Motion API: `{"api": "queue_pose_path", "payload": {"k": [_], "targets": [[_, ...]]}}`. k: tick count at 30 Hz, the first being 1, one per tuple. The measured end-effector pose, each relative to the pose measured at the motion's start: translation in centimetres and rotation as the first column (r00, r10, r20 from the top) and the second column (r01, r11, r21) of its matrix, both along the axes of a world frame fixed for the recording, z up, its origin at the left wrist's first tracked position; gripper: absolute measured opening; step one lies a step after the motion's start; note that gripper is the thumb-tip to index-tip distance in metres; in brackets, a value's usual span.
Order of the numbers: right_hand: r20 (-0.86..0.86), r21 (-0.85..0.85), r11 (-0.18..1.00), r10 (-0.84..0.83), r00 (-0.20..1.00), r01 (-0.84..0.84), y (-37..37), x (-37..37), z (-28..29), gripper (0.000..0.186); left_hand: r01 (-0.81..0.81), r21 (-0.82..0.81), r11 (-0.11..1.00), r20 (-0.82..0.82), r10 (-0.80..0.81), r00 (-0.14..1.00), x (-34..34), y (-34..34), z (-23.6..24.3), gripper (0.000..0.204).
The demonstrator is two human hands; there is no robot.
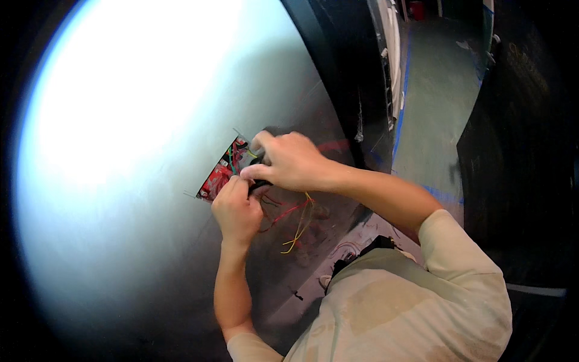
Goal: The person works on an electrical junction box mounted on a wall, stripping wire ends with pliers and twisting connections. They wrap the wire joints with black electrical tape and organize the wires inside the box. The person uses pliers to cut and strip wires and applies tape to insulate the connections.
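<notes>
Both hands meeting at a rectangular cut-out in a pale, brightly lit wall panel (120,120), a little left of picture centre. Left hand (236,212) coming up from six o'clock, fingers curled tight together around a small black object (258,184), kind unclear, mostly hidden. Right hand (289,160) reaching in from four o'clock, thumb and forefinger pressed together on the same black object, remaining fingers bent over it. Red-lined opening with wiring (220,172) just at nine o'clock of the hands, long axis running from seven o'clock up to one o'clock. Loose red and yellow thin wires (297,224) hanging from under the right hand toward six o'clock, long axis near vertical, ends pointing down. Grey floor with blue tape lines (434,102) far off at two o'clock. Pale beige sleeve (458,253) at four o'clock.
</notes>
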State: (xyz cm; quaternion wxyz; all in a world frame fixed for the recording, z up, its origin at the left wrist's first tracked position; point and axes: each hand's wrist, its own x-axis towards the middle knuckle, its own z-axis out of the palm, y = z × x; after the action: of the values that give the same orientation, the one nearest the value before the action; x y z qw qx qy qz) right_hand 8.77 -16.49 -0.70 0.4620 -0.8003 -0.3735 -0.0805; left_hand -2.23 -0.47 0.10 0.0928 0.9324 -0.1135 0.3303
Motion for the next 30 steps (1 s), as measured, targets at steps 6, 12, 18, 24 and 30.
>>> {"api": "queue_pose_path", "payload": {"k": [6, 12, 18, 24, 30], "targets": [[-0.23, 0.624, 0.754, 0.425, 0.875, -0.203, -1.5, -1.5, 0.8, 0.034, 0.025, 0.005, 1.0, 0.019, -0.025, 1.0, -1.1, 0.9, -0.5, 0.019], [0.606, 0.087, 0.967, 0.14, 0.783, -0.241, -5.3, -1.9, -3.7, 0.038, 0.125, -0.298, 0.946, -0.173, -0.182, 0.968, -0.4, 0.8, 1.5, 0.023], [0.496, 0.26, 0.954, -0.001, 0.868, -0.148, -5.2, -1.7, -1.6, 0.026, 0.106, -0.234, 0.966, -0.186, -0.152, 0.971, -0.5, 0.3, 1.9, 0.024], [0.406, 0.011, 0.985, -0.159, 0.9, 0.17, -0.3, -0.3, -0.2, 0.038, -0.015, 0.046, 0.999, 0.001, 0.015, 1.0, -0.2, -0.3, -0.1, 0.01], [-0.008, 0.019, 1.0, 0.006, 1.0, -0.006, 0.0, 0.9, 0.0, 0.054, 0.018, 0.109, 0.994, 0.035, -0.022, 0.999, -0.3, -0.7, -0.6, 0.011]]}}
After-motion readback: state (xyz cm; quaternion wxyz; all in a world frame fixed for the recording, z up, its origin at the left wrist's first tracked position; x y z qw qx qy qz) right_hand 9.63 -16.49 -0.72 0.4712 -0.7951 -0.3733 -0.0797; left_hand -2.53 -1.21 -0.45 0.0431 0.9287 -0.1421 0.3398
